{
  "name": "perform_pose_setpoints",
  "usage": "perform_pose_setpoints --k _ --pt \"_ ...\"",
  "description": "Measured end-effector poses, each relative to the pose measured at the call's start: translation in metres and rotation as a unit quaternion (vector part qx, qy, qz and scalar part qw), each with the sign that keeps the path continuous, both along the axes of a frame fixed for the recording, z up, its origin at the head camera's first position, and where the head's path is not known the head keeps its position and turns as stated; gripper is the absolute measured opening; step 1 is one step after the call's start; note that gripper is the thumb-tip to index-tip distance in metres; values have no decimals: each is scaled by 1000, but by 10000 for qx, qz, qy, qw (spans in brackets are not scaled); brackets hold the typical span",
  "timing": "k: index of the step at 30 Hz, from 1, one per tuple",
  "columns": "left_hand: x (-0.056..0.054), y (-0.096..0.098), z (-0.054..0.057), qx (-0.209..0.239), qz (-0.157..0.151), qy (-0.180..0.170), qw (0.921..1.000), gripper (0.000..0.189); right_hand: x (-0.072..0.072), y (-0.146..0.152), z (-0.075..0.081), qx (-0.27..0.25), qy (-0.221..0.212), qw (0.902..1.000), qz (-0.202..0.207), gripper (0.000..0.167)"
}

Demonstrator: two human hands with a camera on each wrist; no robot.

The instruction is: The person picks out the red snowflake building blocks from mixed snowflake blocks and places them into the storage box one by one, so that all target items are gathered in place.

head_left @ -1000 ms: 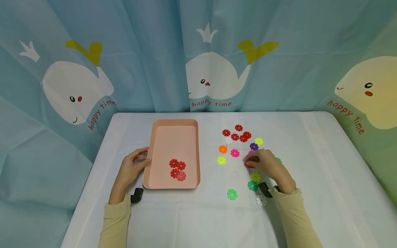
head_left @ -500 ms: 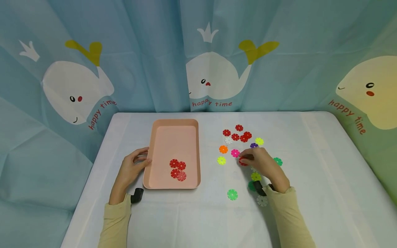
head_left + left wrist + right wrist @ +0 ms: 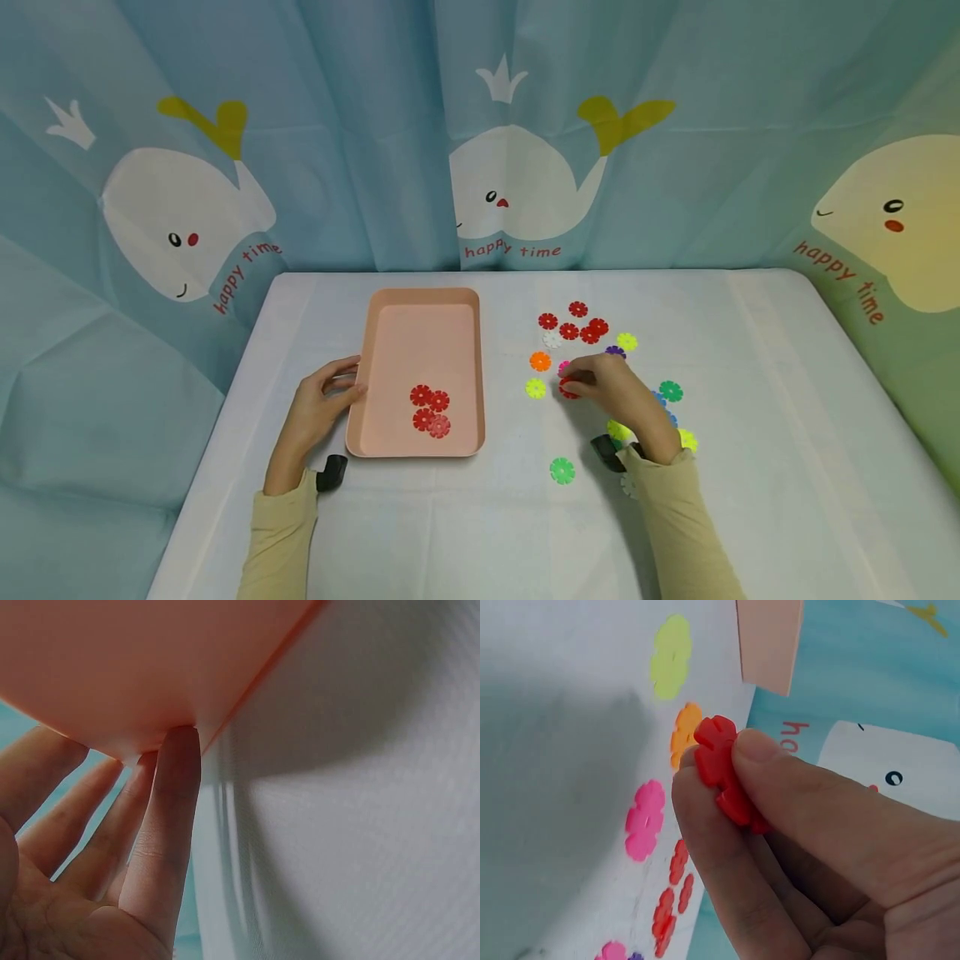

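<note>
My right hand (image 3: 611, 387) pinches a red notched plastic snowflake disc (image 3: 724, 774) between thumb and fingers, over the scattered discs right of the tray. In the head view, a pink disc (image 3: 564, 367) lies partly hidden behind this hand. On the left, my left hand (image 3: 318, 408) grips the left rim of a pink rectangular tray (image 3: 426, 447), thumb at the rim and fingers against its outer side. The left wrist view shows these fingertips (image 3: 180, 742) touching the tray. Several red discs (image 3: 423, 418) lie together inside the tray, near its front.
Red discs (image 3: 569, 332) cluster at the back of the white table. Around them lie a white disc (image 3: 552, 339), an orange disc (image 3: 540, 361), a yellow disc (image 3: 536, 388) and a green disc (image 3: 562, 471). Another green disc (image 3: 671, 391) lies right of my right hand.
My right hand has moved left toward the tray, carrying the red snowflake disc. Blue and yellow discs it covered now show to its right. My left hand and the tray stay put.
</note>
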State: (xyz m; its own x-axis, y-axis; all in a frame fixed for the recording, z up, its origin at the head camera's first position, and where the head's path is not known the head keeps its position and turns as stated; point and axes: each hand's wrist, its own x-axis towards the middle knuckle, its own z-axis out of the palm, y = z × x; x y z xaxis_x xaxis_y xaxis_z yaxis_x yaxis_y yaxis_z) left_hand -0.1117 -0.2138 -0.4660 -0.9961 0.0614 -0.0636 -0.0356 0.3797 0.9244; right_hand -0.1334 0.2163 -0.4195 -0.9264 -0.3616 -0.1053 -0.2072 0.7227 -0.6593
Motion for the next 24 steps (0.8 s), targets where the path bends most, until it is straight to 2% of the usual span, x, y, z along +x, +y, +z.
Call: perform_pose_setpoints --k 7,19,24 --pt "0 0 0 -32 14 -5 10000 54 1 -11 1 -124 -54 9999 -2 16" --pt "1 0 0 46 -22 73 10000 52 0 -27 2 -187 47 9995 244 13" --pt "1 0 2 -56 -6 96 9999 53 -2 -34 2 -263 25 9992 309 10"
